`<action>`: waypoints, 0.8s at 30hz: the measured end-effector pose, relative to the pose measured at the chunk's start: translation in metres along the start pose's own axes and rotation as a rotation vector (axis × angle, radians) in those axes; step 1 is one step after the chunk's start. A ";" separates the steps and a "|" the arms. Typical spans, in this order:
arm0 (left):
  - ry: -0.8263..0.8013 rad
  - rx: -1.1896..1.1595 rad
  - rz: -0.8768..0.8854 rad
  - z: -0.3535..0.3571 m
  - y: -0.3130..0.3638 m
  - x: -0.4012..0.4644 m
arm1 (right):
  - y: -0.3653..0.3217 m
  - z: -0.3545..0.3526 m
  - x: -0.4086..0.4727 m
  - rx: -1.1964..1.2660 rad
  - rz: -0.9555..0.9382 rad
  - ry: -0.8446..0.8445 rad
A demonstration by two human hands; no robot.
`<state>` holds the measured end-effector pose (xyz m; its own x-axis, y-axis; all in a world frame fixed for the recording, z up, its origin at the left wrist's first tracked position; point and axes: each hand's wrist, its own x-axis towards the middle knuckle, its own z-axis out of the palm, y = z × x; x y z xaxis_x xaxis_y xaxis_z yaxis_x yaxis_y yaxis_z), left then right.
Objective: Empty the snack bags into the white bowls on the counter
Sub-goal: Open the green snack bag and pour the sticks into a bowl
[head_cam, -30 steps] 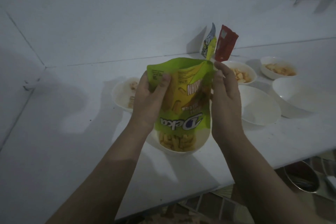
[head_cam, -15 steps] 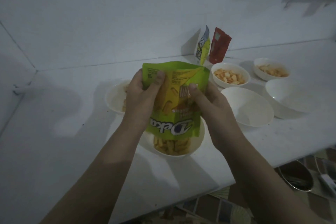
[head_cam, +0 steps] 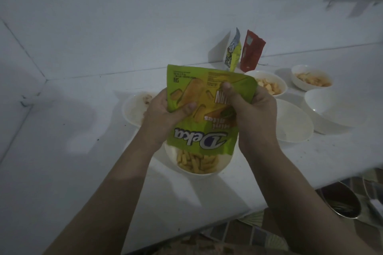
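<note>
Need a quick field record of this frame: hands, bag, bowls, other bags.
left hand: grips green Deka bag, left side
right hand: grips same bag, right side
bag: upside down, mouth over near bowl
near bowl: holds yellow stick snacks
empty bowls: two, at right
spare bags: red bag and yellow bag, upright by wall

Single head-worn wide-angle view, steeply down and forward, close over the white counter (head_cam: 62,172).
</note>
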<state>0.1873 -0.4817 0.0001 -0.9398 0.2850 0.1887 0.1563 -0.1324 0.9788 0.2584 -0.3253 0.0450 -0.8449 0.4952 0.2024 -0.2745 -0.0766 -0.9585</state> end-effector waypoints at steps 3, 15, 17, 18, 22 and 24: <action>-0.098 0.066 -0.075 -0.007 -0.001 -0.003 | -0.005 -0.001 0.004 0.024 -0.025 0.030; -0.245 0.157 -0.128 -0.025 0.007 -0.009 | -0.005 0.005 0.005 -0.013 -0.051 0.024; -0.175 0.049 -0.081 -0.021 0.016 -0.009 | -0.003 0.007 0.003 -0.037 -0.058 0.008; -0.128 -0.017 -0.058 -0.018 0.020 -0.007 | -0.002 0.008 0.001 -0.047 -0.055 -0.008; 0.053 -0.181 0.012 -0.011 0.032 -0.001 | 0.003 0.010 -0.006 -0.046 0.047 -0.147; 0.084 -0.240 0.011 -0.010 0.033 -0.001 | 0.009 0.011 -0.009 -0.088 0.135 -0.224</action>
<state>0.1902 -0.4955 0.0310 -0.9620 0.2035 0.1818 0.0994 -0.3591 0.9280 0.2583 -0.3400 0.0372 -0.9543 0.2812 0.1015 -0.1197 -0.0482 -0.9916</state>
